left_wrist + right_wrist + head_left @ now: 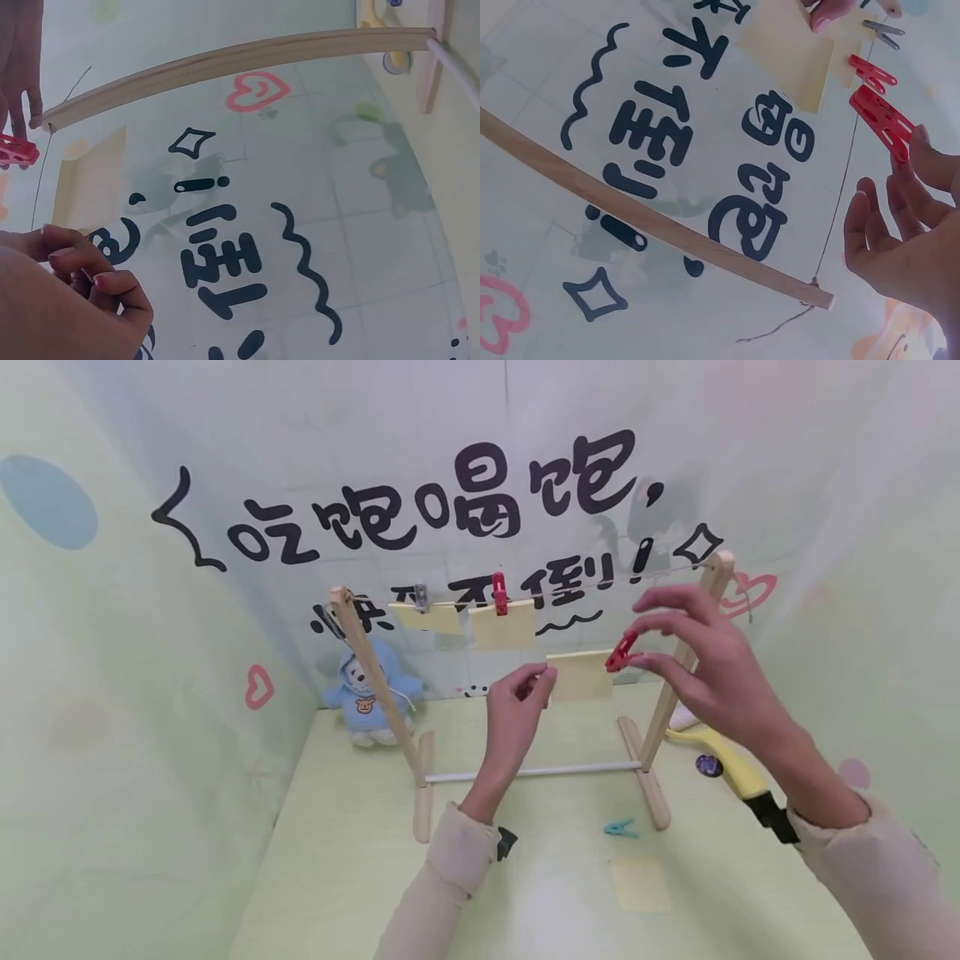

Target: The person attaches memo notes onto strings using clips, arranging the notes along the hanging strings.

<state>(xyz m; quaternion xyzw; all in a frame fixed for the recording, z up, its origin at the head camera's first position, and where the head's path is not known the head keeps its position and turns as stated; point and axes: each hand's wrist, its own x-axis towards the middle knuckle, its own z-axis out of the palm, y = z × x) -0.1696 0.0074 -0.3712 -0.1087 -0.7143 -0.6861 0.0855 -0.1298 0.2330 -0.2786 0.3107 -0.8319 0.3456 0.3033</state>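
Note:
My left hand [517, 710] pinches the left edge of a pale yellow paper [581, 678], whose top edge is folded over. Between thumb and fingertips my right hand [701, 668] holds a red clothespin [621, 653] by its handle end, beside the paper's right top corner. A string [600, 583] runs between two wooden posts above the paper. On it hang two yellow papers, one [504, 627] under a red clothespin [500, 594] and one [427, 617] under a grey clothespin [421, 598]. The right wrist view shows the held red clothespin [881, 120] close to the string.
A teal clothespin [621, 828] and a yellow paper [641, 885] lie on the table in front of the wooden rack [647, 752]. A blue-clad plush toy [369, 693] sits behind the left post. At the right lies a yellow-handled object [731, 764] near a small dark round thing [708, 766].

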